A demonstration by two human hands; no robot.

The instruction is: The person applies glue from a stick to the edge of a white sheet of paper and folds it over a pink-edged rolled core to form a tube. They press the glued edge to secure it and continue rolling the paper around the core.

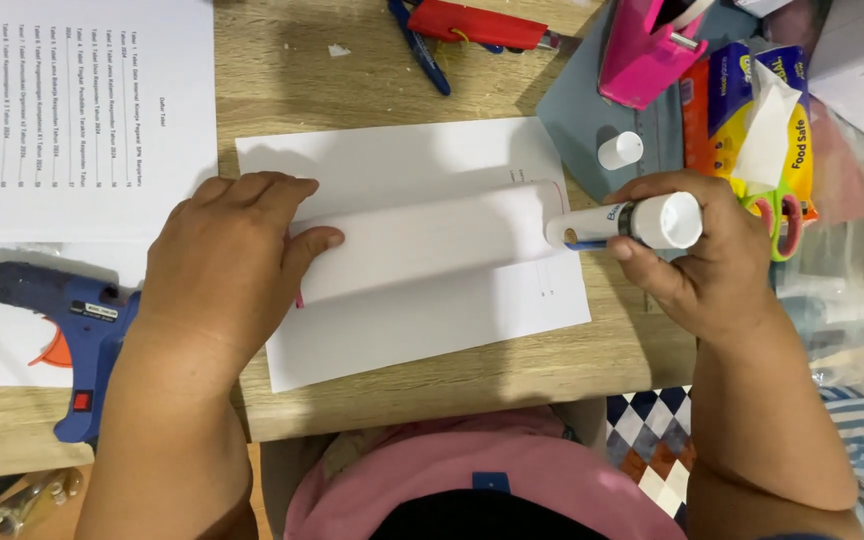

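the right hand (714, 262) grips a white glue stick (624, 222), its tip touching the folded paper's (422, 245) right edge. the left hand (227, 265) lies flat, pressing the paper's left end. a small white cap (620, 150) stands just beyond the paper's right corner; a blue glue gun (62, 320) lies left of the paper.

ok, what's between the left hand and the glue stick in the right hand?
Head view: only the folded white paper strip spans the gap between the left hand and the glue stick gripped by the right hand, over a larger white sheet.

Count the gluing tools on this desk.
2. A white glue stick held in the right hand, and a blue glue gun lying left of the left hand. Clutter may hide others.
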